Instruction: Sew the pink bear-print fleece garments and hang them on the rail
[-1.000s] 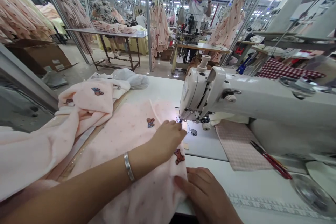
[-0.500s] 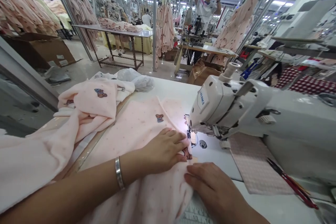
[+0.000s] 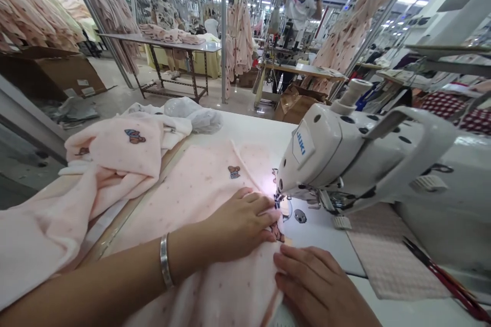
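A pale pink fleece piece (image 3: 199, 189) with small embroidered motifs lies flat on the white sewing table (image 3: 249, 125). My left hand (image 3: 240, 222), a silver bangle on its wrist, lies flat on the fabric with fingers stretched toward the needle of the white sewing machine (image 3: 345, 156). My right hand (image 3: 316, 286) rests on the fabric's right edge at the near side, fingers extended and together. The fabric edge runs under the presser foot (image 3: 279, 203), which is lit by the machine's lamp.
More pink fleece (image 3: 115, 156) is heaped at the left with white pieces (image 3: 192, 112) behind. A pink waffle cloth (image 3: 387, 255) and red-handled scissors (image 3: 445, 286) lie at the right. Other workers, tables and hanging garments fill the hall behind.
The view has swung right and closer to the machine. My left hand flattened on the fabric beside the needle, and my right hand moved up along the fabric edge toward it.
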`<state>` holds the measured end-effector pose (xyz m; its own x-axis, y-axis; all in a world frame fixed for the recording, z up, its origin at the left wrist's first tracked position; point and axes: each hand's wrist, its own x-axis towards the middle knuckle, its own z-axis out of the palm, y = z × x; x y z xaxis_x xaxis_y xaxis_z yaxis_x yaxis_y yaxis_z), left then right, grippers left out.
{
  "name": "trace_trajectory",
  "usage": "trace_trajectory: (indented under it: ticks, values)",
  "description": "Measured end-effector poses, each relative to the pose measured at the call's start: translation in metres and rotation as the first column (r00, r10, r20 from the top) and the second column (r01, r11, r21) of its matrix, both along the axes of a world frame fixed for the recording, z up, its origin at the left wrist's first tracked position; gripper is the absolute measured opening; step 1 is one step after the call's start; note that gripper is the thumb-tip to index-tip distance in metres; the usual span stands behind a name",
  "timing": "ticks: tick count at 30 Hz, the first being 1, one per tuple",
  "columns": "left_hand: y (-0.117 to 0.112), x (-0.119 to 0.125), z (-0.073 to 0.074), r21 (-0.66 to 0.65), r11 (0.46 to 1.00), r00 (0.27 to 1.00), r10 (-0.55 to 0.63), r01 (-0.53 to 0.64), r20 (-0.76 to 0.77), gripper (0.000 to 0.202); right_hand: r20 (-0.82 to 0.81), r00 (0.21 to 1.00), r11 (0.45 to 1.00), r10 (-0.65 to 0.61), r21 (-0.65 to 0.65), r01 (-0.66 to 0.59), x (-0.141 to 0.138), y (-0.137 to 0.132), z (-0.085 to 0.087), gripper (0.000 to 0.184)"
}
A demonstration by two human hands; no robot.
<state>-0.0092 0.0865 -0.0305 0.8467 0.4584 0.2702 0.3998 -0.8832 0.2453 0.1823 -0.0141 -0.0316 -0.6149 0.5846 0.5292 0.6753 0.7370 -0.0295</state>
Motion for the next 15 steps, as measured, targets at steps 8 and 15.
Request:
trace_trajectory:
  ticks: [8, 15]
  values:
    - [0.027, 0.004, 0.005, 0.009, 1.000, 0.998, 0.017, -0.018, 0.064, 0.017, 0.068, 0.997, 0.999, -0.021, -0.048, 0.024, 0.004, 0.025, 0.006, 0.024]
    - [0.057, 0.014, 0.008, 0.073, 0.990, 0.993, 0.119, -0.121, 0.027, 0.015, 0.125, 0.978, 0.978, -0.169, -0.101, 0.182, 0.011, 0.048, -0.007, 0.024]
